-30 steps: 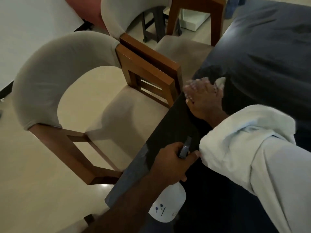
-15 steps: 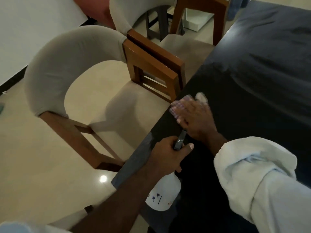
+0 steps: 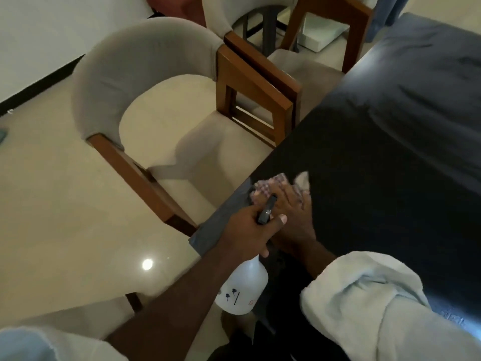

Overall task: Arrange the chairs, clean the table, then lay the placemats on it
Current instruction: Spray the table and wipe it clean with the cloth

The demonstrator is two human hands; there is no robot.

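Left hand (image 3: 250,225) enters from seven o'clock on a bare forearm, fingers curled round the neck of the white spray bottle (image 3: 242,287). The thumb lies beside the dark trigger head, which points toward twelve, and the bottle's body hangs below the fist, just off the table's near corner. Right hand (image 3: 289,207) sits directly behind it at one o'clock, partly hidden. Its fingers are straight and laid flat, pressing a checked cloth (image 3: 270,185) onto the tabletop right at the edge, and the cloth pokes out past the fingertips toward twelve. A pale rolled sleeve (image 3: 364,287) bunches at five o'clock.

The table (image 3: 390,152) is dark and glossy, filling the frame from one o'clock round to five, with its long edge running diagonally from the centre up to one. Along that edge stand two chairs with padded grey backs and brown wooden frames. The near chair (image 3: 145,53) is at ten o'clock, its seat running up to the table's edge. The far chair (image 3: 307,69) is at twelve, armrest just beside the near one's. The floor (image 3: 65,217) is pale and shiny — one bright spot of light at eight o'clock — and a white wall (image 3: 39,35) with a dark skirting closes off eleven.
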